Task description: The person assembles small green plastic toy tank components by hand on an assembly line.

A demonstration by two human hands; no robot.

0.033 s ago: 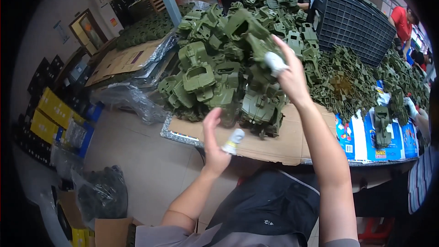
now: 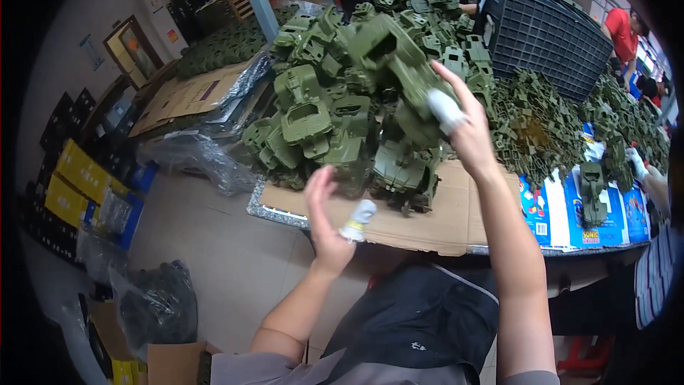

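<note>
A dark-green plastic toy vehicle body (image 2: 388,46) is in my right hand (image 2: 467,125), tilted above the front of a pile. My thumb, wrapped in a white cover, lies against the near side; the other fingers are partly hidden behind it. My left hand (image 2: 329,224) is raised over the table's front edge, holding nothing, its fingers apart from a thumb in a white cover. Closest to it are stacked green vehicle bodies (image 2: 308,122) in the pile. Another green body (image 2: 406,165) stands on the cardboard (image 2: 427,228) below the held one.
A black plastic crate (image 2: 545,32) leans among small green parts (image 2: 531,128) on the right. One green piece (image 2: 593,192) lies on printed blue-and-white sheets. A co-worker's gloved hand (image 2: 638,164) is at far right; two people stand beyond. Yellow boxes (image 2: 78,178) and plastic bags are at left.
My right hand has moved slightly right and down with the vehicle body, which has tilted a little. My left hand has shifted slightly left, still empty.
</note>
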